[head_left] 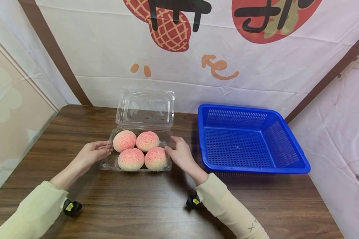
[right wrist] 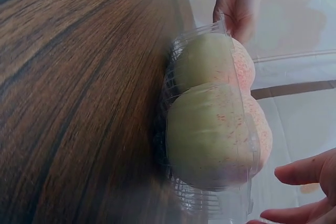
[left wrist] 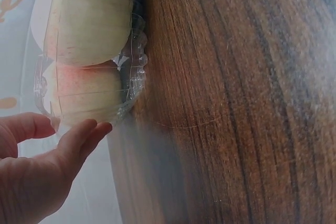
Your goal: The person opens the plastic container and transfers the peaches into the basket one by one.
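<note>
Several round peaches [head_left: 131, 159], cream with speckled pink tops, sit in a clear plastic clamshell box [head_left: 107, 165] on the table. Its hinged lid [head_left: 145, 108] stands raised at the back. My left hand [head_left: 93, 154] touches the box's left end with extended fingertips. In the left wrist view, the left hand's thumb and fingers [left wrist: 79, 140] meet the box's end near the rim. At the box's right side is my right hand [head_left: 182, 153], its thumb beside the nearer right peach. The right wrist view shows the right hand [right wrist: 310, 192] with thumb and fingers spread apart.
A blue perforated plastic basket [head_left: 254, 168] stands to the right of the box. The brown wood-grain table [head_left: 131, 205] extends in front. Behind it hangs a printed white cloth [head_left: 107, 59], close to the raised lid.
</note>
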`<state>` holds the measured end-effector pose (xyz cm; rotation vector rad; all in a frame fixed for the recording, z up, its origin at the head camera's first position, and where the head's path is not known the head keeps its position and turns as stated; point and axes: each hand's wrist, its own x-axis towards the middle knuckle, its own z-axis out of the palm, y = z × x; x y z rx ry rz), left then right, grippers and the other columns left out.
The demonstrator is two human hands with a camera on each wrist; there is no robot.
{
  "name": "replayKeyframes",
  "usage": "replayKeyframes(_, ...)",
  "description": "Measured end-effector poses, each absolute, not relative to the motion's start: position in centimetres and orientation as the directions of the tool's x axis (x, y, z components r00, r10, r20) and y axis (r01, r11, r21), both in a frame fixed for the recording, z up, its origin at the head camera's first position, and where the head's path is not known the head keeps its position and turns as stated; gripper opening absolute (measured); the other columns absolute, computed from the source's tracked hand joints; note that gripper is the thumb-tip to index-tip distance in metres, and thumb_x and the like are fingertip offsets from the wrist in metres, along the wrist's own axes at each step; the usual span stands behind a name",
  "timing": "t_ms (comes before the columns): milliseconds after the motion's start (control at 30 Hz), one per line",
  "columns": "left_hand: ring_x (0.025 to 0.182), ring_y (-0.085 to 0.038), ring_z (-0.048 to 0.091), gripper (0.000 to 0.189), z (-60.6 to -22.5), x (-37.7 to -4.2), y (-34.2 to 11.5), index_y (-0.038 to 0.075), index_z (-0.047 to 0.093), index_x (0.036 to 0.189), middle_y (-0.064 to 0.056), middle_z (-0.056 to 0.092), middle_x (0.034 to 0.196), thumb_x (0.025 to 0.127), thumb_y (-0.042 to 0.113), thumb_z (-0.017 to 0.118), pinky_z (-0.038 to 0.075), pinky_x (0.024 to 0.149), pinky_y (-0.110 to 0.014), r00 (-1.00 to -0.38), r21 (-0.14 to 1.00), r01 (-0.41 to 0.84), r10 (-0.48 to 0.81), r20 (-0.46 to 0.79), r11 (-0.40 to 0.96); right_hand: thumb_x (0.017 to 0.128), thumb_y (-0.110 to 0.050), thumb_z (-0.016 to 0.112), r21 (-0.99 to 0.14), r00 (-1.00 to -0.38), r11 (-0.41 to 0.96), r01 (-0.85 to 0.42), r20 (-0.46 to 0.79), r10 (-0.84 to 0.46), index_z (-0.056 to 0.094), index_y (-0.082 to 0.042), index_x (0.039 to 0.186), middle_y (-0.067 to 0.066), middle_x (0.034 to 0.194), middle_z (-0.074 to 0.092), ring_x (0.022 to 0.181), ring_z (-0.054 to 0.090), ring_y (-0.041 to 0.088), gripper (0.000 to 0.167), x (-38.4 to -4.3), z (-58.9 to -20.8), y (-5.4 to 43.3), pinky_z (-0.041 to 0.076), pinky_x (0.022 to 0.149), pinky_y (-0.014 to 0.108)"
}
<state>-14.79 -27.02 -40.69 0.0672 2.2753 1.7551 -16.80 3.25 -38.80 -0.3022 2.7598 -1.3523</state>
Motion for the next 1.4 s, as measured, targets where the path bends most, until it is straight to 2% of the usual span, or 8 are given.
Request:
replayKeyframes(200,0.093,0.008,0.051,0.044,-40.8,-14.7,-27.1,-0.027,0.021,0.128,-0.043,0.03,0.129,0.095,-0.001,0.035,0.049,0.085,-0.019,-0.963,0.957,-0.119,0.203,-0.176,0.263,0.083,-0.017,0.065,-0.734,-0.952,0.617,-0.285,0.144,-0.269,0.059,0.001,0.115,0.011,0.116,0.056,0.111,0.051,0.024,0.038,-16.5,-38.8,3.0,0.043,0.094,0.036)
replayKeyframes(333,0.093,0.008,0.051,0.045,-40.8,-14.7,-27.1,-0.027,0.021,0.128,-0.043,0.03,0.129,0.095,0.0,0.036,0.049,0.085,-0.018,-0.963,0.959,-0.117,0.205,-0.173,0.258,0.083,-0.021,0.065,-0.694,-0.93,0.632,-0.345,0.163,-0.329,0.06,-0.002,0.114,0.011,0.113,0.057,0.105,0.053,0.022,0.036,-16.3,-38.7,2.8,0.046,0.09,0.034)
replayKeyframes(733,0.092,0.006,0.053,0.044,-40.8,-14.7,-27.1,-0.028,0.021,0.126,-0.046,0.028,0.128,0.094,-0.002,0.035,0.049,0.085,-0.018,-0.966,0.968,-0.099,0.213,-0.149,0.23,0.08,-0.025,0.069,-0.62,-0.912,0.691,-0.37,0.102,-0.397,0.058,-0.003,0.115,0.01,0.116,0.055,0.109,0.049,0.025,0.043,-15.9,-38.4,2.3,0.042,0.094,0.035)
replayKeyframes(1067,0.092,0.005,0.053,0.044,-40.8,-14.6,-27.0,-0.029,0.021,0.126,-0.046,0.028,0.127,0.094,-0.002,0.035,0.049,0.085,-0.018,-0.967,0.969,-0.095,0.212,-0.145,0.228,0.078,-0.029,0.071,-0.524,-0.869,0.71,-0.47,0.136,-0.476,0.059,-0.005,0.113,0.007,0.114,0.056,0.104,0.05,0.021,0.044,-15.7,-38.4,1.9,0.045,0.088,0.029)
replayKeyframes(1400,0.092,0.006,0.053,0.044,-40.8,-14.6,-27.1,-0.028,0.021,0.126,-0.046,0.028,0.128,0.094,-0.002,0.034,0.049,0.085,-0.018,-0.966,0.968,-0.096,0.214,-0.147,0.23,0.077,-0.03,0.071,-0.405,-0.828,0.737,-0.541,0.1,-0.552,0.058,-0.009,0.115,0.005,0.115,0.054,0.103,0.049,0.02,0.045,-15.2,-38.2,1.6,0.046,0.085,0.026)
